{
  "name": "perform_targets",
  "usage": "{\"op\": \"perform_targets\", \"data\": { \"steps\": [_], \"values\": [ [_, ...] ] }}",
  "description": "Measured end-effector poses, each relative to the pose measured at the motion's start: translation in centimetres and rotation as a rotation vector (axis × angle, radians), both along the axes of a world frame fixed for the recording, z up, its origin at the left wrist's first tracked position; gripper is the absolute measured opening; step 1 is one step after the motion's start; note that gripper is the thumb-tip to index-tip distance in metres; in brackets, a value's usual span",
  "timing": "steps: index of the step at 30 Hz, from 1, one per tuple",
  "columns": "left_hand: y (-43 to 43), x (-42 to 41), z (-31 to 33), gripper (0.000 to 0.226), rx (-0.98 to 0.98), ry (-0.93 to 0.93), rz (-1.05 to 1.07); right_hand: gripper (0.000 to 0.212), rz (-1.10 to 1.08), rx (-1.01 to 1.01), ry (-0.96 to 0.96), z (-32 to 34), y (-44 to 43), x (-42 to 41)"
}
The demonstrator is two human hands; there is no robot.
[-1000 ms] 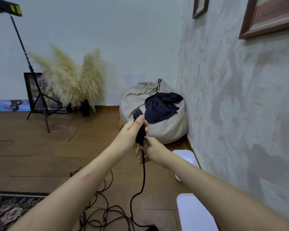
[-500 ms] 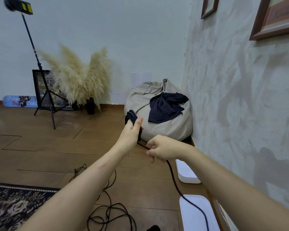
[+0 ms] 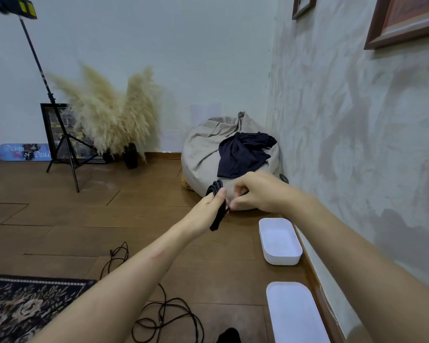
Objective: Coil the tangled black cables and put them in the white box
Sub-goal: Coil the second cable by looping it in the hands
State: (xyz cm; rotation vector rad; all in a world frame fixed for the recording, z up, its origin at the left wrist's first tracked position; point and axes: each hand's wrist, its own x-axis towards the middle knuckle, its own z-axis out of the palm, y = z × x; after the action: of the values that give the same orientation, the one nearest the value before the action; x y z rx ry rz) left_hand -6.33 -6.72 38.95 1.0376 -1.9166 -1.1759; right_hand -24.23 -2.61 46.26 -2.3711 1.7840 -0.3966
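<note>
Cable point(image 3: 218, 217), black and wound into a narrow bundle, is gripped upright in the left hand point(image 3: 206, 209), held well above the wooden floor point(image 3: 60, 231). The fingers are wrapped round its middle and the thumb is laid along its side, so that loops are seen above the fist and a short length below it. The right hand point(image 3: 256, 191) is set against the bundle from the right, its fingers curled and their tips close upon the black strands. Whether a strand is pinched between them cannot be told.

The white box point(image 3: 281, 258) is placed open on the floor, just beside the skirting of the right-hand wall, below and to the right of both hands. A flat white lid point(image 3: 295, 315) is laid nearer the camera along the same wall, apart from the box.

More loose cables point(image 3: 162, 315) are left tangled on the floor beneath the left forearm, near the edge of a patterned rug point(image 3: 22, 310).

Behind the hands a beige beanbag point(image 3: 203, 149) is pushed into the corner, with a dark cloth point(image 3: 243, 154) draped over it. Pampas grass point(image 3: 114, 115) and a black tripod stand point(image 3: 62, 142) are ranged along the far wall.
</note>
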Motion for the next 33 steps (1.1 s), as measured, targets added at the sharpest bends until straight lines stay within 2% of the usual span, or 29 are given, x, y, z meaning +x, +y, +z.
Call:
{"op": "perform_targets", "data": {
  "steps": [3,7,10,13,17,19,22,25,33],
  "values": [
    [-0.4,0.2,-0.7,0.046,-0.008,-0.067,-0.002,0.006,0.094,0.090,0.028,-0.1,-0.1,-0.7],
    [0.1,0.1,-0.3,0.069,0.027,-0.045,-0.108,0.013,0.096,-0.150,-0.097,-0.7,-0.2,-0.7],
    [0.9,-0.1,0.1,0.065,-0.021,-0.091,-0.181,0.009,0.062,-0.237,-0.208,-1.2,-0.2,-1.4],
    [1.3,-0.2,0.1,0.053,-0.060,-0.114,-0.167,0.021,0.011,-0.240,-0.286,-1.5,-0.3,-2.0],
    [1.4,-0.2,0.0,0.046,-0.056,-0.092,-0.089,0.004,0.062,-0.145,-0.395,-1.6,-0.7,-2.4],
    [1.4,-0.1,-0.1,0.046,-0.069,-0.088,-0.071,0.005,0.074,-0.123,-0.390,-1.6,-0.6,-2.3],
    [1.7,-0.2,0.1,0.049,-0.063,-0.079,-0.080,0.002,0.062,-0.204,-0.422,-1.5,-0.5,-2.1],
    [2.2,-0.4,0.3,0.047,-0.069,-0.077,-0.109,0.013,0.023,-0.287,-0.483,-1.4,-0.7,-2.3],
    [3.2,-0.4,0.8,0.049,-0.081,-0.067,-0.154,0.006,0.077,-0.107,-0.635,-1.9,-0.8,-3.4]
  ]
}}
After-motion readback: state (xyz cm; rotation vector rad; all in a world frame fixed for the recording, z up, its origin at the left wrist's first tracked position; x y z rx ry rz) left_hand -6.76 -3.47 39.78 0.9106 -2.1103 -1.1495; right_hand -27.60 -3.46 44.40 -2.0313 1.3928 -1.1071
